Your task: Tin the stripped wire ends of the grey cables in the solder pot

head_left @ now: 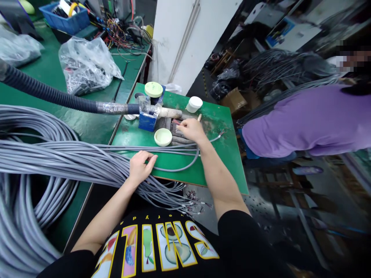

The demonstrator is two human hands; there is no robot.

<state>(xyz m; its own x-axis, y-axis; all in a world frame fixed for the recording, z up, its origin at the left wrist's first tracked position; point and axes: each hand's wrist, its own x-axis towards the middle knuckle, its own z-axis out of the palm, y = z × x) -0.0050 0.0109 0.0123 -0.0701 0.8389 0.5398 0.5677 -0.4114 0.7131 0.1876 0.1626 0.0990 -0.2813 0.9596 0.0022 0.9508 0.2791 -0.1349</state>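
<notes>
My right hand (191, 130) is closed in a pinch on thin reddish wire ends (176, 122), over a dark metal block (177, 130) in front of a hose nozzle (171, 112). A grey cable (181, 169) loops up and passes behind my right wrist. My left hand (141, 165) has its fingers curled over grey cables at the edge of a thick bundle (87, 154); its grip is partly hidden. Just left of the block sits a small pale-green dish (163, 137). Another cable end with bared wires (222, 133) lies to the right of my forearm.
A ribbed hose (58, 94) runs to the nozzle past a blue box (147, 121). Around it stand a yellow-green lid (153, 89) and a white tub (194, 104). Plastic bags (87, 65) lie on the green table (52, 73). At right is a person in purple (307, 119).
</notes>
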